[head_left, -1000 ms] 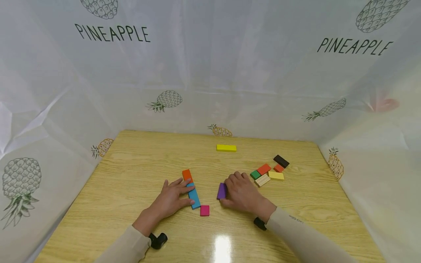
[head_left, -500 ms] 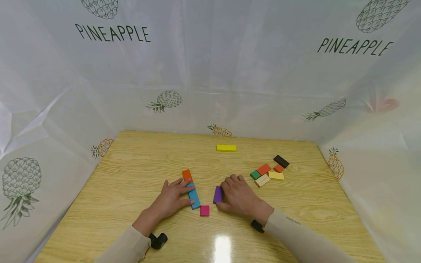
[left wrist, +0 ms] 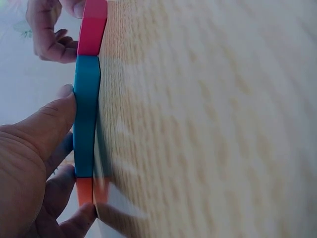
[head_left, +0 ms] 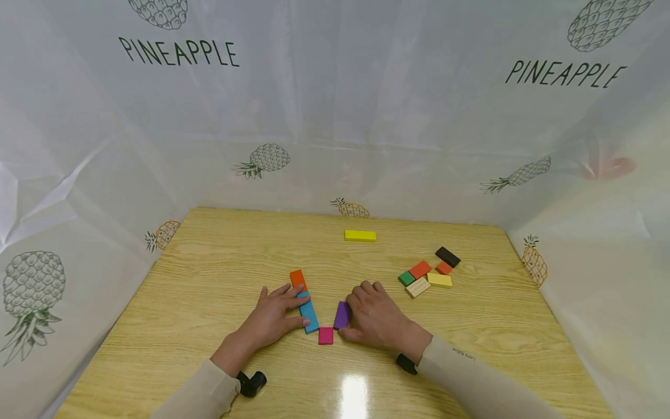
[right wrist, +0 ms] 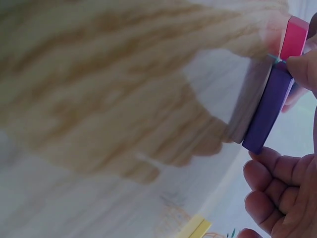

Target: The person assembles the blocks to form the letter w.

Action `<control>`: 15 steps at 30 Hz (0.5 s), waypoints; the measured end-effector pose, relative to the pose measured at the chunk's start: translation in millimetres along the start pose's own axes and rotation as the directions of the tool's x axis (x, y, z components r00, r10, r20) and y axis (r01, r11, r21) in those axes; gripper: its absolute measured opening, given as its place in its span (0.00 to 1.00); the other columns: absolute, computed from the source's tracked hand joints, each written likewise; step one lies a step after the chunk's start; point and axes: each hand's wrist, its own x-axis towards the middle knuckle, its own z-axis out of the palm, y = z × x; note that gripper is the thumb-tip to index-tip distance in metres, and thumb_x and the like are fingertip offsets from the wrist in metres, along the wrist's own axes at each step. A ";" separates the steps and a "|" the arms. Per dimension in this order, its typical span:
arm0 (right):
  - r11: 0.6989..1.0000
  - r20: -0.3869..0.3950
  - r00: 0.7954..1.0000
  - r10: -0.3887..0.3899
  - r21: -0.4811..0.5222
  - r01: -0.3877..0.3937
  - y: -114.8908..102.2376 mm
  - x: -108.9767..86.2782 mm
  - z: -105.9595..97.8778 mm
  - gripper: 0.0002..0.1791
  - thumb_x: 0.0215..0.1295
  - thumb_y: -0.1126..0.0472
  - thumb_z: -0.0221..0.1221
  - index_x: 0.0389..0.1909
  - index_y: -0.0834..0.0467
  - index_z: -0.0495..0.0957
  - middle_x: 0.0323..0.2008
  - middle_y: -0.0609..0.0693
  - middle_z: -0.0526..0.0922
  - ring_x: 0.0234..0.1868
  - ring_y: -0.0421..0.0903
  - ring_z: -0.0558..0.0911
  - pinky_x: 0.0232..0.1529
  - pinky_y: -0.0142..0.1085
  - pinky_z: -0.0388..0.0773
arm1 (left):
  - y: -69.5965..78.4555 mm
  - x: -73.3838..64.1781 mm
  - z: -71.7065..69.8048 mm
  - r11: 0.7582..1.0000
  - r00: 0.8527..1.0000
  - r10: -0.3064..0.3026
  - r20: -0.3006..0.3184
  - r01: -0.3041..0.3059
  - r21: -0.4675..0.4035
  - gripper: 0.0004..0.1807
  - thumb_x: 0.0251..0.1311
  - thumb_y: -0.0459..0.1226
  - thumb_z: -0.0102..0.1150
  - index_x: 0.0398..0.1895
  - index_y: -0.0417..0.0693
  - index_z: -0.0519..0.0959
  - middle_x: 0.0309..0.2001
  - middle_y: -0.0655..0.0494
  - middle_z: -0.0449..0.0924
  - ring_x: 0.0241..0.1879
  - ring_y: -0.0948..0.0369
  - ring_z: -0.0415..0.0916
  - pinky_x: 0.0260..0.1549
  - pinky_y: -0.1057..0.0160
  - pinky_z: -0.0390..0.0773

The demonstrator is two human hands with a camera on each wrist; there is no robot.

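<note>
Left of the middle on the wood-grain surface [head_left: 235, 250], the left hand [head_left: 269, 320] lies with extended fingers over the orange block [head_left: 297, 278] and the blue block [head_left: 309, 316], thumb on the blue, steadying rather than gripping; a light touch should do, since pushing sideways could skew the joint between the two. Just right of the blue block's near end sits the pink square [head_left: 325, 336], gripped by neither hand and so probably the easiest piece to nudge. Next comes the purple block [head_left: 341, 315], its far end leaning right and its near end at the pink square's far right corner; whether they touch I cannot tell. Well beyond on the far side, the yellow block [head_left: 360, 236] looks out of the way. The right hand [head_left: 374, 316] pinches the purple block by its ends, thumb near, fingertip far. That grip suits fine turning, but the thumb is close to the pink square, so small slides and an even, straight-up release seem wise. Farther right, the loose blocks [head_left: 420, 269] leave the right hand room, provided the fingers do not swing far and right.
</note>
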 end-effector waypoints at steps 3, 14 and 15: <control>1.000 0.004 1.000 -0.003 -0.008 0.003 -0.6 0.3 0.4 0.34 0.66 0.26 0.58 0.47 0.54 0.82 0.43 0.47 0.81 0.44 0.47 0.74 0.46 0.40 0.70 | -0.4 0.1 0.1 1.000 1.000 0.004 -0.002 -0.004 0.000 0.32 0.64 0.53 0.72 0.69 0.54 0.81 0.78 0.52 0.70 0.81 0.42 0.57 0.76 0.23 0.35; 1.000 0.000 1.000 -0.009 -0.002 0.009 -1.5 1.1 0.0 0.34 0.65 0.25 0.59 0.46 0.54 0.82 0.42 0.47 0.81 0.44 0.47 0.74 0.46 0.40 0.69 | -0.4 0.0 -0.4 1.000 1.000 0.005 0.000 -0.005 -0.008 0.31 0.64 0.53 0.72 0.69 0.54 0.81 0.78 0.52 0.70 0.81 0.42 0.57 0.76 0.22 0.35; 1.000 0.000 1.000 -0.008 -0.001 0.008 -1.6 1.2 0.0 0.34 0.65 0.25 0.59 0.46 0.54 0.82 0.42 0.47 0.81 0.44 0.47 0.74 0.46 0.40 0.69 | -0.2 -0.1 -0.4 1.000 1.000 0.004 0.001 -0.004 -0.007 0.31 0.64 0.53 0.72 0.69 0.54 0.81 0.78 0.52 0.69 0.81 0.42 0.57 0.76 0.22 0.35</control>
